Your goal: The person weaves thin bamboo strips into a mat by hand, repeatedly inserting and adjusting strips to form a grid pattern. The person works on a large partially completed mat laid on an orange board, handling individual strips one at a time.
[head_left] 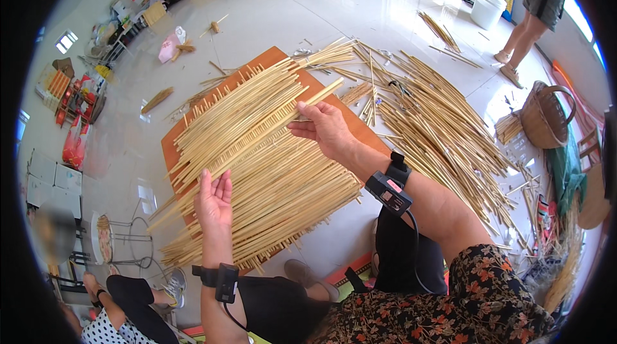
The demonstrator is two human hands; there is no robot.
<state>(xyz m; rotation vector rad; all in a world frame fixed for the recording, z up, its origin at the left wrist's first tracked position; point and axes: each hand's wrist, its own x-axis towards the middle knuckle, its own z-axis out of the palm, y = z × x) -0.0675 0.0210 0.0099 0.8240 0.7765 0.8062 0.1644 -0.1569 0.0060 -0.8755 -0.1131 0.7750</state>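
Observation:
Across a low orange-brown wooden table (374,135) lie rows of long straw-coloured stalks, grouped as an upper layer (238,106) and a lower layer (283,180). Short crosswise stalk ends poke out along the far and near edges. My right hand (326,127) pinches a few pale stalks (330,88) between thumb and fingers, their tips reaching past it to the upper right. Toward the other end of these stalks, my left hand (214,202) is closed on them, thumb against fingers, just above the layers. The stalks slant from lower left to upper right.
A large heap of loose stalks (443,138) spreads over the floor at right. Beyond it stand a wicker basket (546,116) and a white bucket (488,8). A person (532,16) stands far right; another sits lower left, near a wire-legged stool (103,238).

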